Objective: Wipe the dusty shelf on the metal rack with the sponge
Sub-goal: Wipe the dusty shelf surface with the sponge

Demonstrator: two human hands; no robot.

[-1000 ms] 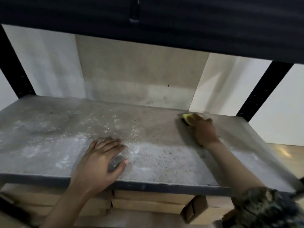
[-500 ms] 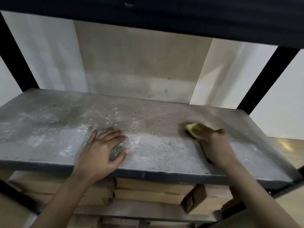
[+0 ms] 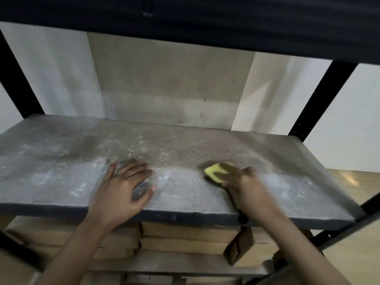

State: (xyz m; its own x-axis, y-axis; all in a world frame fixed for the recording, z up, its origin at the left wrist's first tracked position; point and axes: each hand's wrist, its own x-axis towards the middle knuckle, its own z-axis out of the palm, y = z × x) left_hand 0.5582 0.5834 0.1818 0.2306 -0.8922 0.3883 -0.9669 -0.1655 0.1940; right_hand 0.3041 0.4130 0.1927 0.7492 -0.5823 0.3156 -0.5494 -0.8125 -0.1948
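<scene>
— Pressing down on the sponge [image 3: 214,171], is that what the right hand [image 3: 244,186] is doing?

— Yes. Its fingers curl over the top of the yellow block and pin it to the shelf [image 3: 61,161], a little right of the shelf's middle. That hand is blurred, so I can't say just how each finger lies. The left hand [image 3: 121,188] lies flat at about nine o'clock from the sponge, well apart from it, fingers spread and holding nothing, palm near the front edge.

— How would you expect the sponge to handle?

— Light and soft, I'd judge. It should squash under the fingers and spring back, so there is little to break. The hold that suits it is the one seen here: fingers spread over the top, heel of the hand toward six o'clock, so the pressure goes through the whole face and not one corner. It may drag on the gritty board, so it must be held firmly.

— And around them?

— Pale dust lies thick from the left hand out toward nine and ten o'clock, with dark specks toward twelve. Black uprights [image 3: 320,99] frame the metal rack [image 3: 185,217], and cardboard boxes [image 3: 185,233] sit stacked on the level below.
</scene>
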